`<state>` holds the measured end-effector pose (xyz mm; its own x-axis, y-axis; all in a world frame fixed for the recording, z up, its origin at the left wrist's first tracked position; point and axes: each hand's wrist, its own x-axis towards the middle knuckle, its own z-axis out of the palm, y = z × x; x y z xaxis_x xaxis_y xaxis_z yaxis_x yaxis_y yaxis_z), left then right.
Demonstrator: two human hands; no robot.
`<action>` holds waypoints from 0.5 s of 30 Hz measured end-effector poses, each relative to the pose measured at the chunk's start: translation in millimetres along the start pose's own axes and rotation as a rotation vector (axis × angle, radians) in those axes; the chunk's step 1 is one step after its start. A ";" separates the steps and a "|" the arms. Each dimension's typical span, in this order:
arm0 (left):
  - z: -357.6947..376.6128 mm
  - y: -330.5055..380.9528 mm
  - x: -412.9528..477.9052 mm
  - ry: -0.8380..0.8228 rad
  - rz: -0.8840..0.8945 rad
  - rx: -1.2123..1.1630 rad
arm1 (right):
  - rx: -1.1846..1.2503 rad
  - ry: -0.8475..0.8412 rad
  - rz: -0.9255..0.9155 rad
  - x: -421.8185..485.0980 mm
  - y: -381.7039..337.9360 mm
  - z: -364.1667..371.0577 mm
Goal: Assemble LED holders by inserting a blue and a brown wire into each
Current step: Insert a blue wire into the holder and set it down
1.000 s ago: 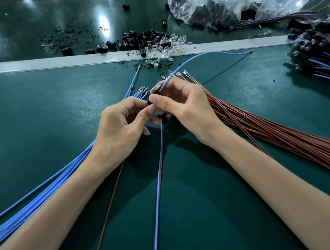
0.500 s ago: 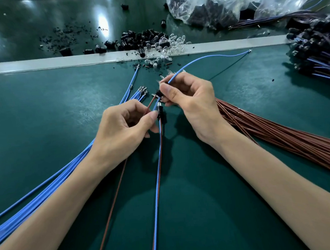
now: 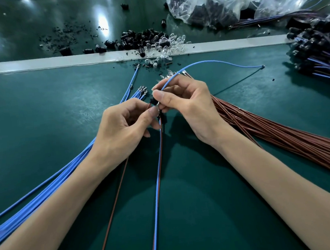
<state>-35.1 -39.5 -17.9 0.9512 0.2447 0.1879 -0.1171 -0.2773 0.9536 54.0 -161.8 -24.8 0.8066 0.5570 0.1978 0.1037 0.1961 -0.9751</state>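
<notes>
Hands nearly touching — left hand (image 3: 122, 131) pinches brown wire (image 3: 115, 203), right hand (image 3: 190, 104) pinches holder (image 3: 153, 100) and blue wire (image 3: 214, 62).

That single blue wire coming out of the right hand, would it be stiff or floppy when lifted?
Probably springy, not limp: the blue wire holds an arc out from the right hand. Likely very light, since it is so thin. Its free tip would probably swing when moved.
</notes>
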 end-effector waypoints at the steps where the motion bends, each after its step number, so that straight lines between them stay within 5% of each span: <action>1: 0.1 -0.4 -0.1 0.002 0.001 -0.001 | 0.011 -0.014 0.002 -0.1 0.1 0.1; 15: -3.4 -2.3 0.2 0.026 -0.011 -0.006 | 0.036 0.111 -0.007 2.7 3.4 -2.1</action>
<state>-35.6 -35.6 -19.2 0.9447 0.2717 0.1834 -0.1084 -0.2690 0.9570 57.7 -161.4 -27.8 0.8656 0.4629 0.1907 0.0906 0.2297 -0.9690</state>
